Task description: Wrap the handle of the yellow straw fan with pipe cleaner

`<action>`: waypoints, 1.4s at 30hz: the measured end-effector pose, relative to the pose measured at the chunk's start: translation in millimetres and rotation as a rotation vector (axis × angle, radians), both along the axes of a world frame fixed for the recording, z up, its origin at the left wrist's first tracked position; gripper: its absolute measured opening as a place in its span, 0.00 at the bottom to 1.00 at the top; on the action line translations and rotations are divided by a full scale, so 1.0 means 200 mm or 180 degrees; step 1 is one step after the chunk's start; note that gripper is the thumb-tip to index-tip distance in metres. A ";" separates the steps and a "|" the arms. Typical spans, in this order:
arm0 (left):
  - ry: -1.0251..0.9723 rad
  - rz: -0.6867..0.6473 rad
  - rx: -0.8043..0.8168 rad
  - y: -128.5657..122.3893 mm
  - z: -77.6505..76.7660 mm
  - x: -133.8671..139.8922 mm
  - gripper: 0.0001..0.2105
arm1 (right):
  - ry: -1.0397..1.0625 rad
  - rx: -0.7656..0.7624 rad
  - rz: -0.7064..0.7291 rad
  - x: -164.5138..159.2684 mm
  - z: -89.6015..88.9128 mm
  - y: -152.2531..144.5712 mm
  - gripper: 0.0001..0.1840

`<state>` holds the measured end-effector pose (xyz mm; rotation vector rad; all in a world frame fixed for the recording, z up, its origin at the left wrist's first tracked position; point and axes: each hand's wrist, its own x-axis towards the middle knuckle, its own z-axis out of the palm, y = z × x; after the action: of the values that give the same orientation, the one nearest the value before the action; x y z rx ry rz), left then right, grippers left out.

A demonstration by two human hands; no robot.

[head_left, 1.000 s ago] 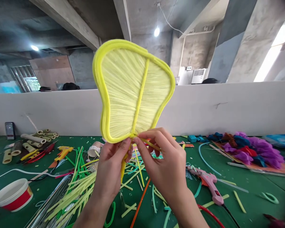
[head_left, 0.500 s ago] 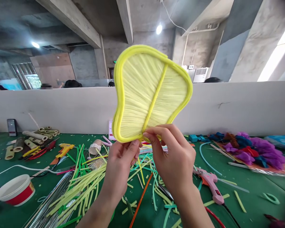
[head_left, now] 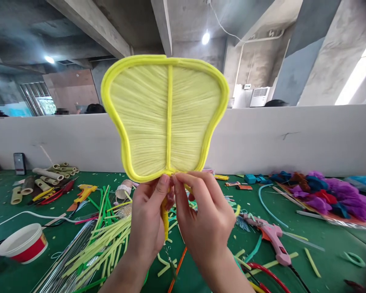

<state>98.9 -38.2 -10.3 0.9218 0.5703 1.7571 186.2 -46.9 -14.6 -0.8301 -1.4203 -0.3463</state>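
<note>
A yellow fan [head_left: 146,106] stands upright in front of me, with a fuzzy pipe-cleaner rim, a central rib and pale, thread-like filling. My left hand [head_left: 149,215] is closed round the base, its thumb just under the rib; a short yellow stem [head_left: 165,219] hangs below the fingers. My right hand [head_left: 201,211] pinches at the same joint, on what looks like a yellow pipe cleaner [head_left: 238,210] whose end shows past the back of the hand. The fingers hide most of the joint.
Pale green pipe cleaners [head_left: 106,240] lie in a heap on the green table. Left are a paper cup [head_left: 24,244], a yellow glue gun [head_left: 84,193] and bamboo pieces [head_left: 49,175]. A pink glue gun [head_left: 274,240] and purple crepe pieces [head_left: 347,195] lie right. A partition [head_left: 262,138] stands behind.
The fan has turned from leaning right and angled to upright and facing me, moving left. My right hand has moved left and lower, and both hands now meet at the base.
</note>
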 end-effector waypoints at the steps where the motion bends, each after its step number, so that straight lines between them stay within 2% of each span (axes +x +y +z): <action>1: -0.0005 0.0034 0.0038 0.00 0.00 -0.01 0.11 | -0.0007 0.0094 0.0064 0.00 -0.02 0.01 0.08; 4: -0.0020 0.0063 0.0153 0.00 0.02 -0.03 0.10 | -0.0025 0.0377 0.0237 -0.01 -0.05 0.06 0.15; 7: -0.0058 -0.0067 0.0172 0.01 0.02 -0.05 0.11 | 0.0268 0.0410 0.0494 -0.03 -0.07 0.08 0.14; 9: -0.0114 -0.0196 0.0177 0.01 0.02 -0.05 0.11 | 0.0696 0.0124 0.0813 -0.04 -0.06 0.09 0.10; 12: -0.0173 -0.0423 0.0253 0.03 0.03 -0.06 0.12 | 0.1349 -0.0552 0.1458 -0.05 -0.06 0.12 0.03; 15: -0.0185 -0.0682 0.0294 0.03 0.04 -0.07 0.12 | 0.1654 -0.1019 0.1953 -0.03 -0.07 0.15 0.05; 17: -0.0120 -0.0834 0.0251 0.03 0.04 -0.08 0.10 | 0.1620 -0.1052 0.1996 0.00 -0.07 0.18 0.06; 23: -0.0023 -0.1111 0.0191 0.03 0.03 -0.09 0.10 | 0.1145 -0.1048 0.1750 0.08 -0.08 0.23 0.04; 26: -0.0138 -0.1326 0.0120 0.04 0.03 -0.09 0.09 | 0.0922 -0.1217 0.1910 0.11 -0.04 0.21 0.04; 32: -0.0438 -0.2039 -0.0166 0.05 0.04 -0.10 0.05 | 0.0672 -0.1698 0.2073 0.15 0.05 0.08 0.08; 35: -0.0240 -0.1843 -0.0157 0.04 0.04 -0.09 0.08 | 0.0712 -0.1881 0.1995 0.15 0.07 0.04 0.09; 39: 0.0100 -0.1133 -0.0086 0.03 0.03 -0.07 0.10 | 0.0593 -0.1746 0.1814 0.14 0.08 0.02 0.08; 42: 0.0161 -0.0844 -0.0129 0.02 0.02 -0.06 0.12 | 0.0520 -0.1637 0.1688 0.13 0.08 0.03 0.08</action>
<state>87.2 -34.2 -5.5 0.9691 0.4901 1.4835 212.3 -41.5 1.7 -0.8255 -1.5317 0.5006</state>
